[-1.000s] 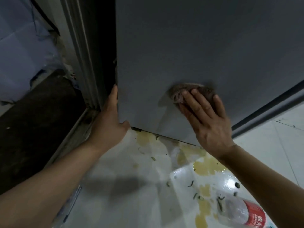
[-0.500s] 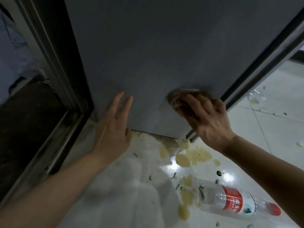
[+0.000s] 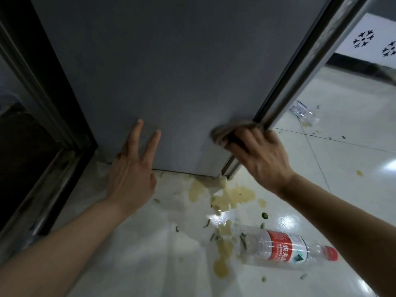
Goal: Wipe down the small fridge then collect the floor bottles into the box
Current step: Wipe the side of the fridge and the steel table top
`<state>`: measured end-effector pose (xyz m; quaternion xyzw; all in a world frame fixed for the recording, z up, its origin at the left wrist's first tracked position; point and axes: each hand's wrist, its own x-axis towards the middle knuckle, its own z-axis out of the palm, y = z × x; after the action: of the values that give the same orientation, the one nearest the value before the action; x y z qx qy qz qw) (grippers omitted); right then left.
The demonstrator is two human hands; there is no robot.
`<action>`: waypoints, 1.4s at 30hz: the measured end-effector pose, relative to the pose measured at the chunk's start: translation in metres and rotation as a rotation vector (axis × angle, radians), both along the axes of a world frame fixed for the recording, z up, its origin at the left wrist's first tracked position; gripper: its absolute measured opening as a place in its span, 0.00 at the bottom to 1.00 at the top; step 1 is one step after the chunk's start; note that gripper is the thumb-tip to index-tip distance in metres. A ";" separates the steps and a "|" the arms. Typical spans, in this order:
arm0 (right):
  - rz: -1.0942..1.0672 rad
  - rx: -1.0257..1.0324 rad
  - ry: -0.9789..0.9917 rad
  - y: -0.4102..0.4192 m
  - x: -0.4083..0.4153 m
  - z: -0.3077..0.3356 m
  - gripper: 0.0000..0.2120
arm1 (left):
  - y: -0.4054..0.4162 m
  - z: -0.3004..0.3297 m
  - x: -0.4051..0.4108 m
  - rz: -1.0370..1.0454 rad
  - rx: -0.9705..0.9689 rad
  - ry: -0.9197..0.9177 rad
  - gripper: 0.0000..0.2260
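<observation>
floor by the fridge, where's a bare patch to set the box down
Bare tile lies left of the spill, in front of the left hand, and right of the fridge beyond the tile seam. It is crowded around the bottle: puddles and green scraps.

Left hand (image 3: 131, 175) reaches forward off a bare forearm, two fingers straight and spread, fingertips up, while the right hand (image 3: 260, 156) curls its fingers tight, knuckles up, wrist bent.
</observation>
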<state>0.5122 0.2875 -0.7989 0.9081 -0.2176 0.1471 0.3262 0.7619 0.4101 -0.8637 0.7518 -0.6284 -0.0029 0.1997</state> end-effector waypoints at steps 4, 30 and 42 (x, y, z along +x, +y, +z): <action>-0.037 -0.074 -0.228 -0.012 -0.009 0.027 0.12 | -0.002 -0.002 0.002 0.002 -0.018 -0.013 0.43; 0.032 0.134 0.313 -0.002 -0.001 -0.101 0.22 | 0.011 -0.011 0.037 0.013 -0.010 -0.208 0.41; 0.013 0.286 0.247 0.019 0.062 -0.121 0.16 | 0.021 -0.013 0.046 0.032 0.097 -0.184 0.42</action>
<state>0.5739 0.3067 -0.9198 0.9578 -0.1886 0.0043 0.2169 0.8075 0.4307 -0.8770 0.7677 -0.6310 0.0390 0.1046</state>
